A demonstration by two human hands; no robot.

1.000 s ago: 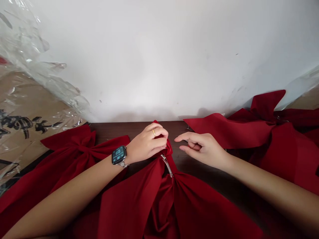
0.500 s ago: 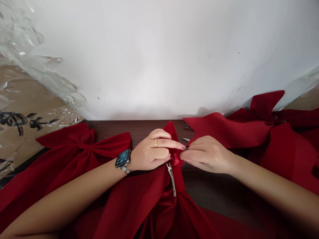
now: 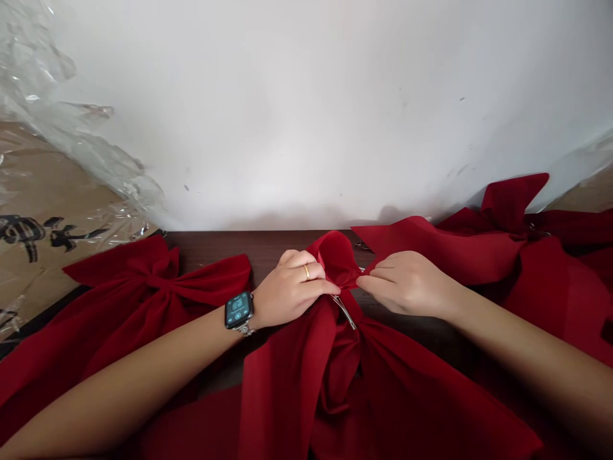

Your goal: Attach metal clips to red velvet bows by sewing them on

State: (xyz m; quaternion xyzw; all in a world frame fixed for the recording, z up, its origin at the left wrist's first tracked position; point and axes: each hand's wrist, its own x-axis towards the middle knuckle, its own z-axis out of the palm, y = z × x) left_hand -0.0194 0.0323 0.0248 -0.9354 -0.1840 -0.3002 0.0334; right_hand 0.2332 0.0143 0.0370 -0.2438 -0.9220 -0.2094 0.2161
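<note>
My left hand, with a gold ring and a smartwatch, grips the top of a large dark red fabric bow. My right hand pinches the same fabric from the other side. Between my hands stands a rounded loop of the red cloth. Just below it, a metal hair clip lies slanted on the bow, with its lower part tucked against the cloth. Part of the clip is hidden under the fabric.
Two more red bows lie to either side, one at left and one at right. They rest on a dark wooden table against a white wall. Clear plastic over cardboard stands at left.
The bow has moved up and the clip now slants rather than hanging upright. The cloth loop has opened wider, and my hands have shifted along it.
</note>
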